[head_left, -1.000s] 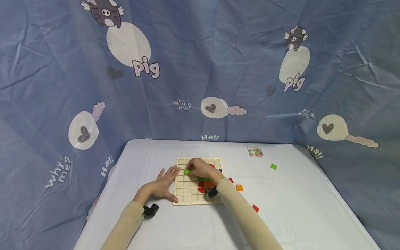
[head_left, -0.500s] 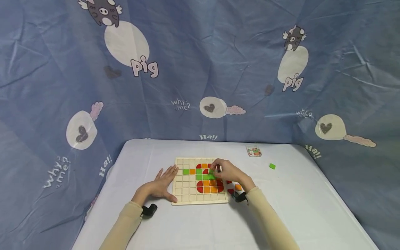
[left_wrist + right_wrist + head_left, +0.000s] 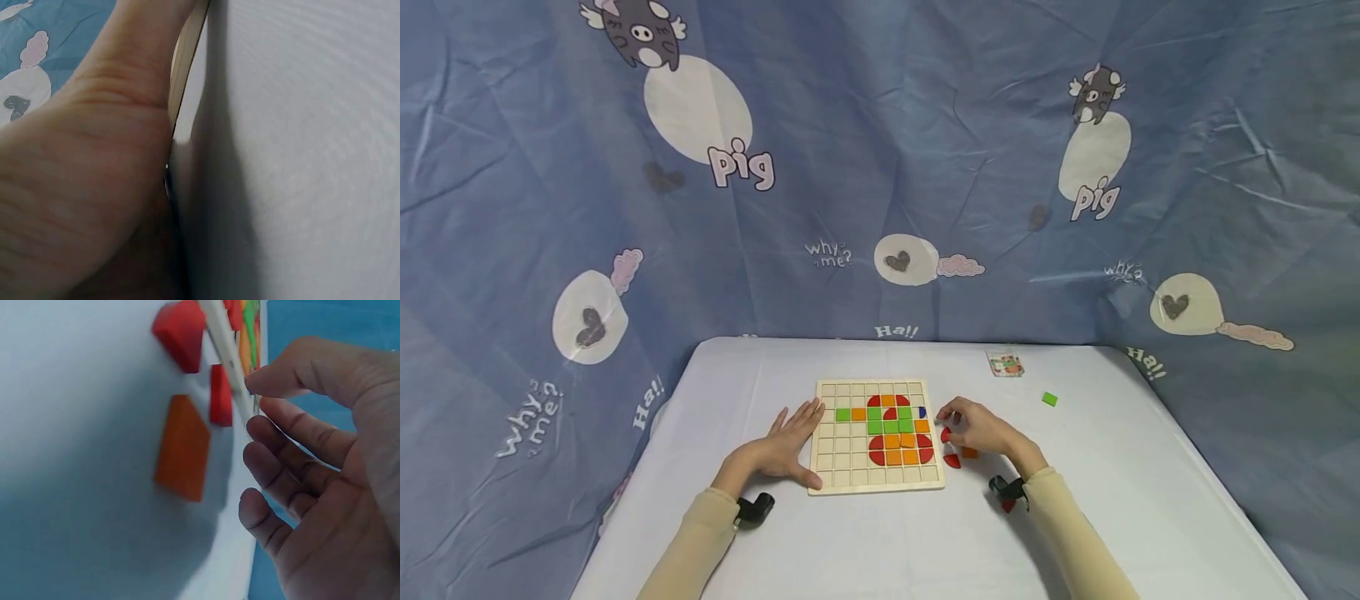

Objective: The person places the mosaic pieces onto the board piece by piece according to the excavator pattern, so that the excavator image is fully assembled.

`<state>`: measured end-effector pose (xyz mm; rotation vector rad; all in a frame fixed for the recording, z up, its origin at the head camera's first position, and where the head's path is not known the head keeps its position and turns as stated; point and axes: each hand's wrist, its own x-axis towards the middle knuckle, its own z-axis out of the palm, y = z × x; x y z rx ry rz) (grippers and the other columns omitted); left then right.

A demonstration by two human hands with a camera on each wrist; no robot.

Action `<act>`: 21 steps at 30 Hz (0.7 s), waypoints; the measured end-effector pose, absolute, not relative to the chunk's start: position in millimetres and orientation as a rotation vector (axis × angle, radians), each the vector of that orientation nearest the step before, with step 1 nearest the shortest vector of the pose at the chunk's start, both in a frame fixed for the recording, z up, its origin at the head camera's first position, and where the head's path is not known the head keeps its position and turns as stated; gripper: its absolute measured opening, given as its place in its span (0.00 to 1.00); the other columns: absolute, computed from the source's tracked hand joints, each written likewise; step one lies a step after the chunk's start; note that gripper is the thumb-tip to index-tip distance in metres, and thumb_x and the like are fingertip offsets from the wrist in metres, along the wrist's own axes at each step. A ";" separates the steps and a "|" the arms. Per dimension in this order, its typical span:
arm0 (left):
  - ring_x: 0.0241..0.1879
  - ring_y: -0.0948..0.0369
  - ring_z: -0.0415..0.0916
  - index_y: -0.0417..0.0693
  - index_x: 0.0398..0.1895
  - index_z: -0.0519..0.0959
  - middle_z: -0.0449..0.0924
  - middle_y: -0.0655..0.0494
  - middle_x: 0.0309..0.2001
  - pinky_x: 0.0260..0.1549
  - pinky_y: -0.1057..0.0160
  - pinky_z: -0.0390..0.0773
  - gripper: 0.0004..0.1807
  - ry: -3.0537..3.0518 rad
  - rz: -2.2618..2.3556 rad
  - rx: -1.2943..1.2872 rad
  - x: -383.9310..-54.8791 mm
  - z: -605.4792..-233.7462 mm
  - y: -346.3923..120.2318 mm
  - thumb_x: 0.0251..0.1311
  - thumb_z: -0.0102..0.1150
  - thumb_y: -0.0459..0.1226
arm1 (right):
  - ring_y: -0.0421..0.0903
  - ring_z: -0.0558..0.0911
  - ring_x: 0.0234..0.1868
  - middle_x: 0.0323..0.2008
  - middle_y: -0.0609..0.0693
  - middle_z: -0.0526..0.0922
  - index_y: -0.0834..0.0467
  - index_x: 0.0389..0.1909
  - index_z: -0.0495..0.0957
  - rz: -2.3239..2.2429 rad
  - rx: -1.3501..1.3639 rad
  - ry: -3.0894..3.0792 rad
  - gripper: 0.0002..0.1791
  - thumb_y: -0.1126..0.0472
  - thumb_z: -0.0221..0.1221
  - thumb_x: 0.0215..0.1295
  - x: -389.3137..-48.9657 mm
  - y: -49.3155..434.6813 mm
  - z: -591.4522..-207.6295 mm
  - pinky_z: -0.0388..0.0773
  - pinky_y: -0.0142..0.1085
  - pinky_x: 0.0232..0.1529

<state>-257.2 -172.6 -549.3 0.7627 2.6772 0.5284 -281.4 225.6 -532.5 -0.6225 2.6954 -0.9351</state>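
Note:
A wooden grid board (image 3: 842,477) lies on the table, with red quarter-round, orange and green square tiles and a small blue piece set in its cells. My left hand (image 3: 781,450) rests at its left edge, fingers spread and thumb near the lower corner. Just off the board's right edge is my right hand (image 3: 983,429), its fingers bent and nothing showing between thumb and fingertips. Close by it lie red quarter-round tiles (image 3: 952,461) and an orange square tile (image 3: 181,453). In the left wrist view the hand hides most of the board.
A small picture card (image 3: 1004,364) lies at the table's back right. A single green tile (image 3: 1049,399) sits right of the board, and a red tile (image 3: 1008,506) shows under the right wrist camera. A blue printed cloth (image 3: 820,167) hangs behind the table.
My right hand has let go of a green tile in the board's left part, crossed over the board and come off its right edge. The left hand stays at the board's left edge.

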 end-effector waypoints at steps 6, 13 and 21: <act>0.77 0.46 0.28 0.42 0.77 0.37 0.30 0.45 0.78 0.72 0.39 0.28 0.76 2.670 0.550 0.744 -257.1 -547.9 -172.2 0.34 0.69 0.69 | 0.43 0.72 0.42 0.43 0.43 0.76 0.53 0.46 0.79 -0.906 -0.629 2.671 0.18 0.64 0.68 0.53 -283.2 228.7 -538.6 0.74 0.37 0.46; 0.77 0.48 0.26 0.44 0.77 0.36 0.29 0.47 0.78 0.72 0.40 0.27 0.75 2.673 0.546 0.730 -258.0 -550.0 -172.2 0.34 0.69 0.69 | 0.41 0.72 0.37 0.37 0.41 0.76 0.53 0.40 0.80 -0.846 -0.661 2.716 0.14 0.64 0.69 0.51 -285.1 229.7 -539.8 0.74 0.31 0.40; 0.77 0.48 0.27 0.43 0.77 0.36 0.29 0.46 0.78 0.72 0.39 0.28 0.76 2.673 0.552 0.736 -258.3 -553.0 -172.2 0.34 0.69 0.69 | 0.42 0.73 0.36 0.36 0.44 0.76 0.54 0.40 0.80 -0.884 -0.600 2.689 0.14 0.66 0.68 0.52 -283.8 231.9 -538.7 0.74 0.31 0.36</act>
